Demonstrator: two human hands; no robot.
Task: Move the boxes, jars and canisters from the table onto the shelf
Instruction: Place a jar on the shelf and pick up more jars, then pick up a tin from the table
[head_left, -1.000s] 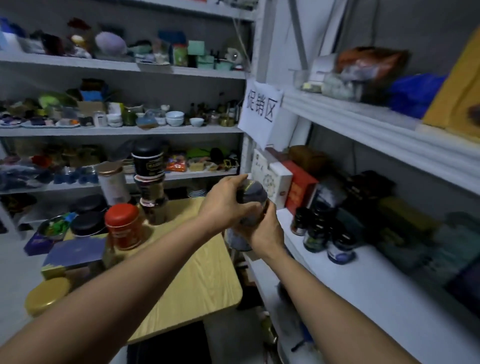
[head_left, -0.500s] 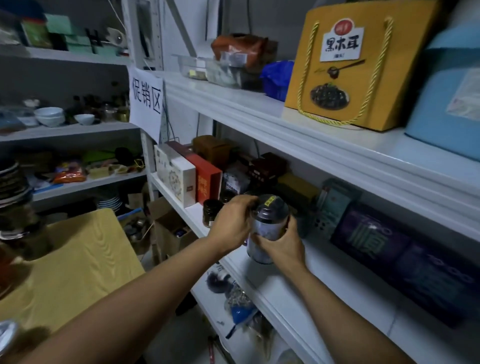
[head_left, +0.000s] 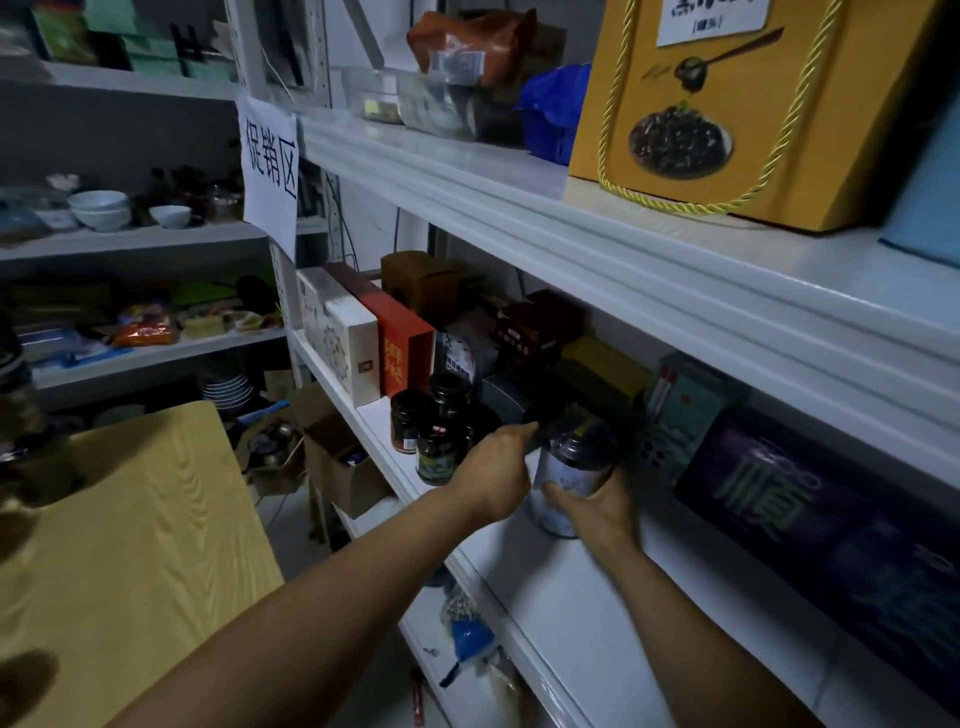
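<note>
Head view: left hand and right hand both grasp the canister, upright at the shelf board near the dark jars. It is best seated flat, clear of the jars, before letting go.

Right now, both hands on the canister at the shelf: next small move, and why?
Probably release it and draw both hands back. The canister stands upright, base at the white shelf, beside the dark jars; left hand and right hand grip its sides, so placing looks about done.
</note>
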